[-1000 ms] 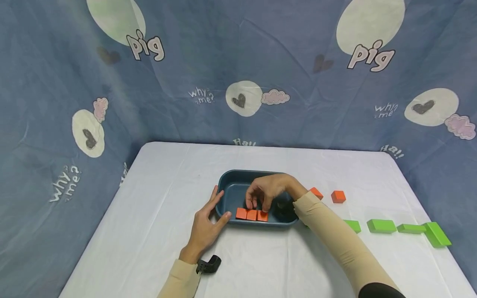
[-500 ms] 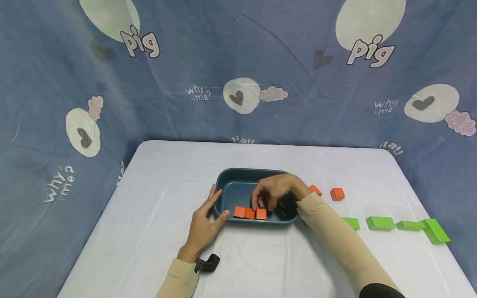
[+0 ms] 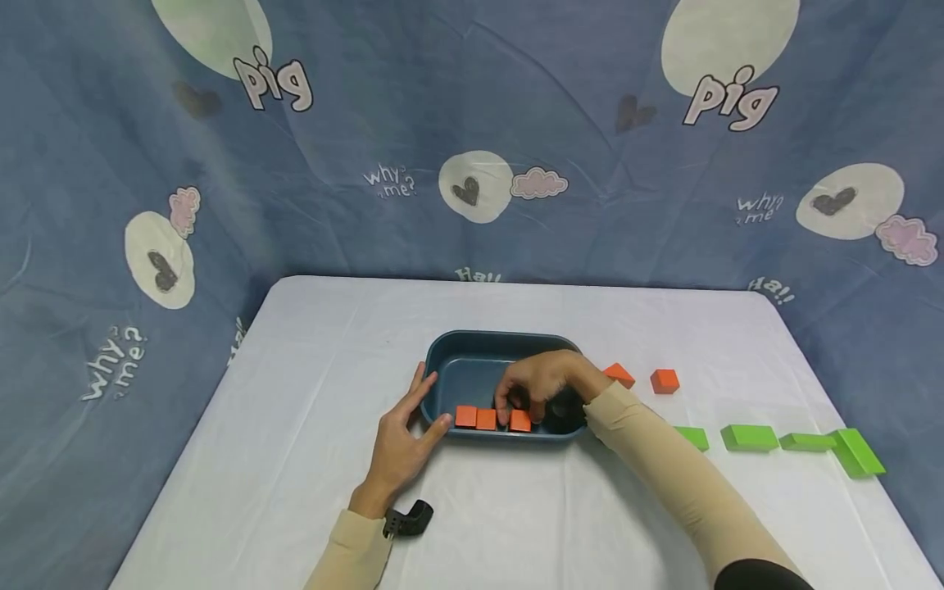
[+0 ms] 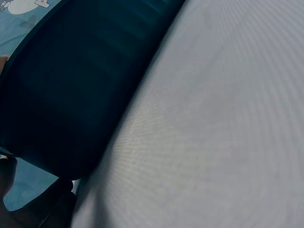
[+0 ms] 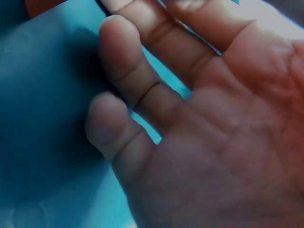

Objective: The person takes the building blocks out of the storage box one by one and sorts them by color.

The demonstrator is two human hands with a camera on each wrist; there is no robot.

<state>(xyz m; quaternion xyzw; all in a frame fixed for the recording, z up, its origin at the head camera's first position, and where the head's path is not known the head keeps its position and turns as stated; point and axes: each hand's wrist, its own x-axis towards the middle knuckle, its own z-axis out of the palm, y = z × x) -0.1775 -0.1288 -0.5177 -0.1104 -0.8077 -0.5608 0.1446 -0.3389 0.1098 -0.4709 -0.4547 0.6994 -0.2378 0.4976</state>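
A dark teal tray [image 3: 465, 373] stands mid-table in the head view. Along its near inner wall lie two orange blocks side by side, the left one [image 3: 465, 416] and the middle one [image 3: 486, 419]. To their right, across a small gap, is a third orange block [image 3: 519, 420]. My right hand [image 3: 542, 378] reaches into the tray and pinches this third block, index finger on its left side and thumb on its right. My left hand [image 3: 401, 442] rests against the tray's left end, fingers extended along the side and thumb at the near rim.
Outside the tray to the right, an orange triangular block [image 3: 619, 375] and an orange cube [image 3: 664, 381] lie on the white tablecloth [image 3: 354, 352]. Several green blocks [image 3: 749, 437] form a row toward the table's right edge. A printed blue cloth [image 3: 590, 238] hangs behind.
A gap has opened between the third orange block and the two on the left. My right index finger has come down into that gap. The left hand stays at the tray's end.
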